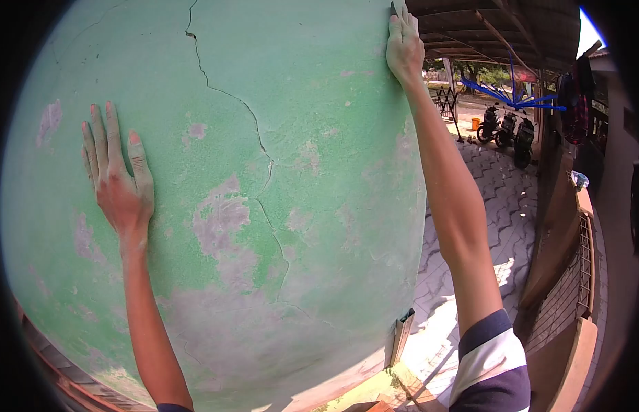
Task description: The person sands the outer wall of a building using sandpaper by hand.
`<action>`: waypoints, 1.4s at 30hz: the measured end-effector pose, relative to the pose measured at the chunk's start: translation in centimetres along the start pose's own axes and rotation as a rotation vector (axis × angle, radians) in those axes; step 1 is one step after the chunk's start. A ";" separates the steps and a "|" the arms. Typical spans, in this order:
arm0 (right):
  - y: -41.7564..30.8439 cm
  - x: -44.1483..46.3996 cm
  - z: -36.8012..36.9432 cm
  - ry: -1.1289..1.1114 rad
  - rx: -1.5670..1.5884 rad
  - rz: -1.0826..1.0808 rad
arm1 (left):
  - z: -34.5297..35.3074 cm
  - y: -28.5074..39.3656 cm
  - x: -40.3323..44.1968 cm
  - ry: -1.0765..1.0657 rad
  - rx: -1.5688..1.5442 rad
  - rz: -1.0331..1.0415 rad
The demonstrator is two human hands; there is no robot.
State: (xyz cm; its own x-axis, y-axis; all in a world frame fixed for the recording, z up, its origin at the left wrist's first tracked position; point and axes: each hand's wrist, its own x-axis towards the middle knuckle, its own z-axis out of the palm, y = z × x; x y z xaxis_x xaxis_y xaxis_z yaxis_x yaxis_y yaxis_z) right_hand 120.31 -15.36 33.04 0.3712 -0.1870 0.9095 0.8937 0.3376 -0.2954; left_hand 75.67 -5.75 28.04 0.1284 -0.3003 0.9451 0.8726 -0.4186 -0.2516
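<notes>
A green wall [319,226] with worn grey patches fills most of the view, and a long crack [247,110] runs down it. My left hand [120,182] lies flat on the wall left of the crack, fingers stretched upward and dusty. High up at the wall's right edge, my right hand [405,51] is closed on a dark flat piece [398,7]. Only a little of that piece shows at the top of the view, so its kind is unclear. Pale dust covers the fingers of this hand too.
Right of the wall's edge runs a paved walkway [484,189] with parked motorbikes [505,127] at its far end. A blue hanging rack [515,99] is under the roof. A wooden-framed mesh panel [563,309] stands at right. A short upright post [402,336] is by the wall's base.
</notes>
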 end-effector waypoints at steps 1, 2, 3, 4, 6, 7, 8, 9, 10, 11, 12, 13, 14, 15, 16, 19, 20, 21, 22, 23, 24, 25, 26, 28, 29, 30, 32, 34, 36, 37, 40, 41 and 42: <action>-1.3 0.0 0.6 0.001 0.003 -0.006 | 0.0 0.0 0.2 0.005 0.003 -0.003; -2.9 -0.3 2.2 0.038 0.000 -0.117 | 0.0 0.0 0.2 0.007 0.001 -0.003; -4.7 -1.3 3.8 0.070 -0.004 -0.225 | 0.0 0.0 0.0 0.003 -0.003 -0.003; -7.6 -4.3 5.4 -0.043 0.025 -0.396 | -0.1 -0.1 -0.1 0.000 -0.002 -0.013; -9.8 -6.2 6.1 -0.154 0.053 -0.574 | -0.1 -0.3 -0.1 -0.008 -0.001 -0.002; -9.4 -5.4 5.9 -0.153 0.031 -0.650 | -0.1 -0.4 0.0 -0.001 0.001 0.002; -8.9 -4.3 5.5 -0.146 0.009 -0.722 | -0.1 -0.3 0.1 -0.004 -0.014 0.008; -8.2 -3.0 5.2 -0.150 -0.007 -0.799 | -0.3 -0.4 -0.1 -0.010 -0.023 0.003; -7.6 -1.0 5.1 -0.159 -0.020 -0.893 | -0.4 -0.5 -0.1 -0.002 -0.009 -0.014; -4.6 2.1 4.7 -0.146 -0.066 -0.674 | -0.3 -0.4 0.0 0.008 -0.013 -0.015; -4.0 4.2 3.4 -0.124 0.043 -0.483 | -0.2 -0.2 -0.2 0.009 -0.025 -0.011; -3.2 5.0 3.5 -0.130 0.039 -0.484 | -0.1 0.0 -0.3 0.005 -0.028 -0.017; -2.3 5.6 4.1 -0.038 -0.016 -0.318 | -0.1 0.0 -0.4 0.001 -0.026 -0.015; -1.8 6.4 4.9 0.056 -0.065 -0.163 | -0.1 0.0 -0.2 0.007 -0.019 -0.020; -3.8 6.2 5.0 0.147 -0.114 -0.006 | -0.3 0.0 -0.2 0.013 -0.017 -0.030; -12.4 -1.4 8.2 0.000 0.050 -0.466 | -0.6 0.2 -0.1 0.002 -0.010 -0.046; -14.9 -4.8 8.4 -0.205 0.048 -0.614 | -0.8 0.1 -0.1 -0.011 -0.024 -0.044; -15.9 -6.6 8.2 -0.284 0.055 -0.789 | -0.8 0.1 -0.1 -0.023 -0.038 -0.039; -16.2 -7.6 8.0 -0.367 0.063 -0.953 | -0.8 0.3 -0.2 -0.019 -0.049 -0.039; -15.3 -6.5 7.7 -0.362 0.054 -0.942 | -0.9 0.3 -0.2 -0.031 -0.057 -0.033; -13.7 -3.7 7.3 -0.291 0.003 -0.896 | -1.1 0.0 -0.2 -0.039 -0.055 -0.032; -12.1 -0.3 7.2 -0.226 -0.038 -0.863 | -1.2 -0.2 -0.2 -0.032 -0.044 -0.040; -9.7 3.1 6.8 -0.129 -0.072 -0.672 | -1.3 0.0 -0.2 -0.045 -0.056 -0.041; -5.5 8.7 4.7 -0.139 -0.047 -0.123 | -1.4 0.4 -0.2 -0.056 -0.061 -0.047; -5.5 9.4 4.6 -0.025 -0.189 0.052 | -1.4 0.5 -0.3 -0.076 -0.080 -0.046; -6.5 9.0 5.9 0.030 -0.195 -0.013 | -1.4 0.5 -0.2 -0.093 -0.098 -0.049; -10.6 5.7 8.5 0.029 -0.091 -0.224 | -1.7 0.5 -0.2 -0.099 -0.099 -0.057; -17.2 -0.6 10.5 -0.120 -0.013 -0.532 | -1.7 0.6 0.1 -0.090 -0.119 -0.059; -19.1 -1.9 10.2 -0.218 -0.060 -0.684 | -1.8 0.7 0.1 -0.122 -0.119 -0.072; -19.2 -1.5 9.4 -0.320 -0.036 -0.802 | -1.6 0.9 0.1 -0.127 -0.131 -0.063; -13.8 5.2 9.5 -0.226 -0.020 -0.759 | -1.7 0.3 0.0 -0.122 -0.085 -0.061; -14.2 6.1 7.1 -0.259 -0.108 -0.288 | -1.8 0.3 -0.1 -0.137 -0.114 -0.054; -10.2 8.9 7.1 -0.089 -0.130 -0.205 | -1.9 0.3 -0.2 -0.152 -0.143 -0.044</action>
State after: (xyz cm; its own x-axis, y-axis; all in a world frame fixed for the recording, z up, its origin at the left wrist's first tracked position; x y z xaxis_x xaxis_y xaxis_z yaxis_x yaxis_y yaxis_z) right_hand 112.70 -13.97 46.22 0.1601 -0.1557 0.9747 0.9752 0.1781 -0.1317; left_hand 75.00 -7.47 27.37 0.1703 -0.1508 0.9738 0.8047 -0.5491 -0.2258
